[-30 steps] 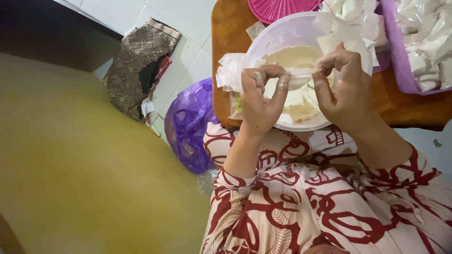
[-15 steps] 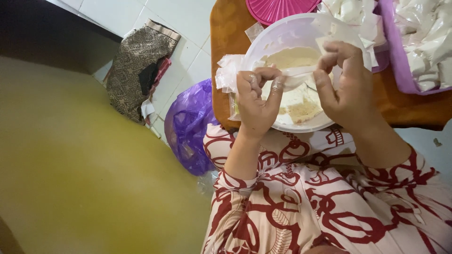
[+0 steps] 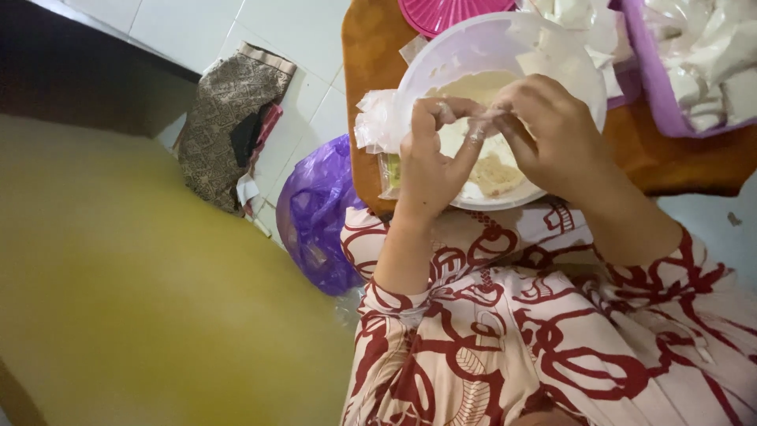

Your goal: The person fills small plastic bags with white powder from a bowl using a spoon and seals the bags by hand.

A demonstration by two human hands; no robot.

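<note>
Hands over bowl, upper centre of frame.
A small clear bag (image 3: 479,126) is pinched between left hand (image 3: 430,162) and right hand (image 3: 552,138), brought together above the bowl (image 3: 441,59).

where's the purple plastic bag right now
In the head view, the purple plastic bag sits on the white tiled floor, left of the wooden table, beside the person's left arm.

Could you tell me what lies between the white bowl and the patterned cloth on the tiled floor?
In the head view, a crumpled purple plastic bag lies on the floor between the white bowl and the patterned cloth, beside the wooden table.
</note>
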